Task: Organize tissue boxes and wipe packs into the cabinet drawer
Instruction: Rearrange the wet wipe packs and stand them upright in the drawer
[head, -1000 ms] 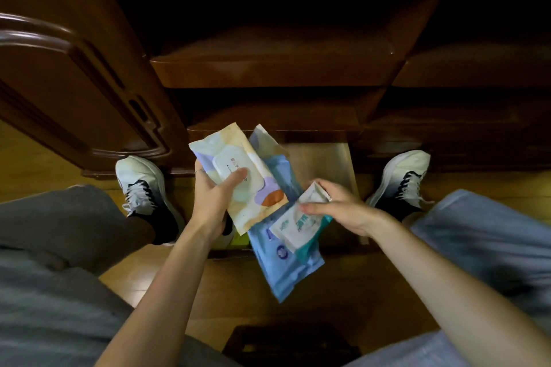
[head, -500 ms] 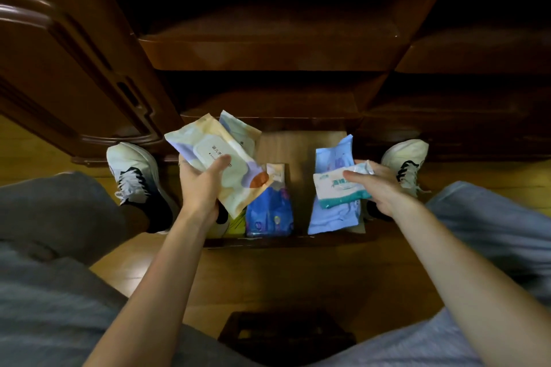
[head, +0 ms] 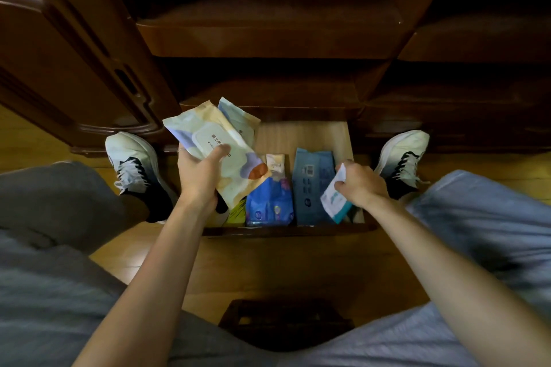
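Fingers of the right hand (head: 362, 185) curl around a small white-and-teal pack (head: 334, 198), pinching its upper end; the pack's long axis slants down and toward the body. Just below its lower end lies the right side of the open drawer (head: 301, 134), so the right hand is the nearer one to set down. Just left of these fingers a blue pack (head: 311, 185) lies flat, long axis front to back, then a darker blue glossy pack (head: 269, 205).

Left hand (head: 199, 179): thumb on top, fingers beneath, gripping two soft pastel packs (head: 226, 152) fanned above the drawer's left part. All packs look like crinkly film; the drawer floor is pale smooth wood.
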A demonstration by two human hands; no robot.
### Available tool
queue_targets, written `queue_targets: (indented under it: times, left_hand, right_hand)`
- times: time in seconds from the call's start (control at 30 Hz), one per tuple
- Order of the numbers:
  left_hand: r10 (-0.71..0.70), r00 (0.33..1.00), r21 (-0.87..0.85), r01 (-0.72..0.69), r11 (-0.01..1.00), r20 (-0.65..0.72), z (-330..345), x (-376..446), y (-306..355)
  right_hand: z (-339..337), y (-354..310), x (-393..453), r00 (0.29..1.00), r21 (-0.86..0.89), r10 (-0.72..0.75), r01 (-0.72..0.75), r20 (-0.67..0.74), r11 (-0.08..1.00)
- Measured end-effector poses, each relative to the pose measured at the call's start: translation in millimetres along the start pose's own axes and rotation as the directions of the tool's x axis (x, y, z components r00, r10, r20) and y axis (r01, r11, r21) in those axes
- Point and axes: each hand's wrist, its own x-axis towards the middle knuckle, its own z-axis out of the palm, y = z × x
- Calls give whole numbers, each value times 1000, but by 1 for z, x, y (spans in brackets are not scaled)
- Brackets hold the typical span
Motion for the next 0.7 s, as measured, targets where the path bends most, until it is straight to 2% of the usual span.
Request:
queue_targets:
  times: [0.13,0.3,0.37,0.47,0.57,0.63,0.7]
  left_hand:
    - [-1,1000,5,1,1000,-7,0,-2,-2]
    - [5,1000,46,-6,999,14,5,4,-6]
    - [1,1000,62,-2,998,20,3,6,-10]
    - [-16,1000,95,14,995,20,-3,7,-17]
    - [-22,1000,137,19,990,18,-6,10,-24]
    - [-27,999,145,24,989,19,-5,12,-27]
    - [-23,999,151,18,988,30,-4,13,-29]
  right_hand:
    - [5,-11,6,973,-31,-136,144,186,989]
    - [26,-31,32,909,-287,-137,263,394,921]
    - [38,-34,42,906,-346,-115,270,407,899]
    - [52,-33,56,936,-387,-169,286,309,877]
    - [67,-30,61,941,-339,-222,302,255,891]
    - [77,-31,61,948,-260,-158,232,277,937]
    - [85,-38,59,961,-102,29,-1,275,995]
